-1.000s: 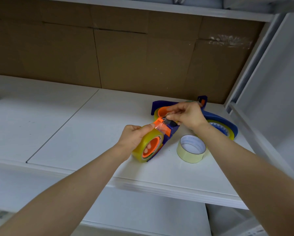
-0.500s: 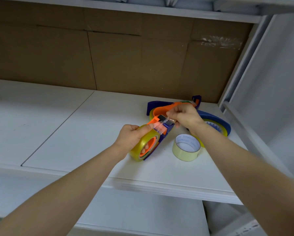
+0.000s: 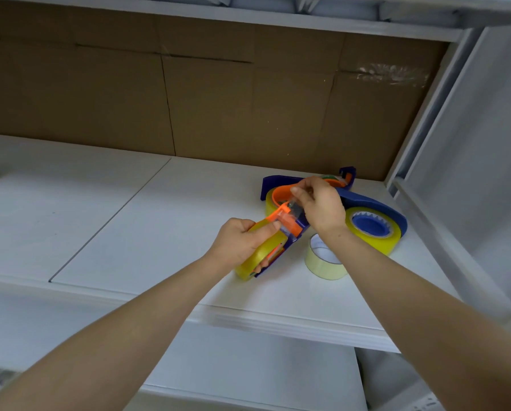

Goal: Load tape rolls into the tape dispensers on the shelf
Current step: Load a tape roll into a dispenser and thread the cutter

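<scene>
Yellow tape roll (image 3: 252, 261) in a blue-and-orange plastic dispenser (image 3: 294, 231) is gripped by the left hand (image 3: 239, 241), its end pinched by the right hand (image 3: 322, 209).

Soft, even indoor light, white shelf (image 3: 129, 209) bright, cardboard backing (image 3: 218, 108) dim, faint shadow under the loose tape roll (image 3: 322, 268), wide-angle bending at edges, lower corners slightly blurred.

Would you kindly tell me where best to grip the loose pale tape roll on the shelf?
Probably from above: the loose pale tape roll lies flat on the shelf with its core open upward, so pinch its wall, thumb inside, fingers outside, on its free front side.
</scene>
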The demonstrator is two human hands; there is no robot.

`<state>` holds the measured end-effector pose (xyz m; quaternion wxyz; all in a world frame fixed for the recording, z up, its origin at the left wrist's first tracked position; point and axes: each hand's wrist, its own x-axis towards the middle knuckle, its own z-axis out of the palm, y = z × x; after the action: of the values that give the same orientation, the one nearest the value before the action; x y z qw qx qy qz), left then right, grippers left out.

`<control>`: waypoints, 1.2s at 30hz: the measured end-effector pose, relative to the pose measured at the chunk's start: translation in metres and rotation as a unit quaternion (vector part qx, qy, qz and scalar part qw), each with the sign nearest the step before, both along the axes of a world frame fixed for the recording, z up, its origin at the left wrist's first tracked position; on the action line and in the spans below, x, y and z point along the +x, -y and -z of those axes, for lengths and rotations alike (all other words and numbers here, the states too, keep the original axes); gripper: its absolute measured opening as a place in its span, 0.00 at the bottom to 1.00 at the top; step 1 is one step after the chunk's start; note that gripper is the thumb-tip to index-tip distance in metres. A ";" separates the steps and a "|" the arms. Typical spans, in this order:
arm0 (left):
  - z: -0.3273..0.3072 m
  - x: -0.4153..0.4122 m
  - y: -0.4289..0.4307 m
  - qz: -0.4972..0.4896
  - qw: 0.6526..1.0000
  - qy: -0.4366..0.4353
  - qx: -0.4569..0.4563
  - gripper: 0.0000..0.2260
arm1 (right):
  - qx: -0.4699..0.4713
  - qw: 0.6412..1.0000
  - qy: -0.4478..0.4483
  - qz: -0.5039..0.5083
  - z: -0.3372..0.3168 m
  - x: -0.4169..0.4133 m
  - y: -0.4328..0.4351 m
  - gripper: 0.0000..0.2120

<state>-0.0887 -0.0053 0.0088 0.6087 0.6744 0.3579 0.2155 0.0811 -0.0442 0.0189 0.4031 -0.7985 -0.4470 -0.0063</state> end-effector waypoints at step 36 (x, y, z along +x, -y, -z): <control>0.002 -0.003 -0.008 -0.022 0.999 0.016 -0.041 0.13 | -0.080 0.997 -0.009 0.010 -0.022 0.013 0.002 0.11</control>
<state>-0.0917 0.0028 0.0071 0.6366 0.6376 0.3712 0.2245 0.0937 -0.0464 0.0405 0.3418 -0.8326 -0.4346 0.0326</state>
